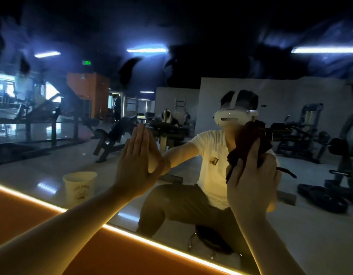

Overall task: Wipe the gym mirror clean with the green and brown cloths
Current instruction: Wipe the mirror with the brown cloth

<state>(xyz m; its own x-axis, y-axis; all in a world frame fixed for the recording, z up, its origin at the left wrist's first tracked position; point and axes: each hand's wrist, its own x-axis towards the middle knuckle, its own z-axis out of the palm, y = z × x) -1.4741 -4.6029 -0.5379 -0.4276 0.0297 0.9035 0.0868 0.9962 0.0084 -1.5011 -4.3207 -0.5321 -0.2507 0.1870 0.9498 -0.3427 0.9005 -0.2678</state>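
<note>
Where the brown cloth sits bunched against the mirror, your right hand grips it; your left hand lies flat on the glass to its left, fingers straight and together. Left of that hand a white bucket shows reflected, above a glowing light strip.

Just the one view here, a wide-angle head cam. It looks straight into the mirror from up close, near enough that the left hand and right hand reach the glass. The headset shows up reflected right of centre.
</note>
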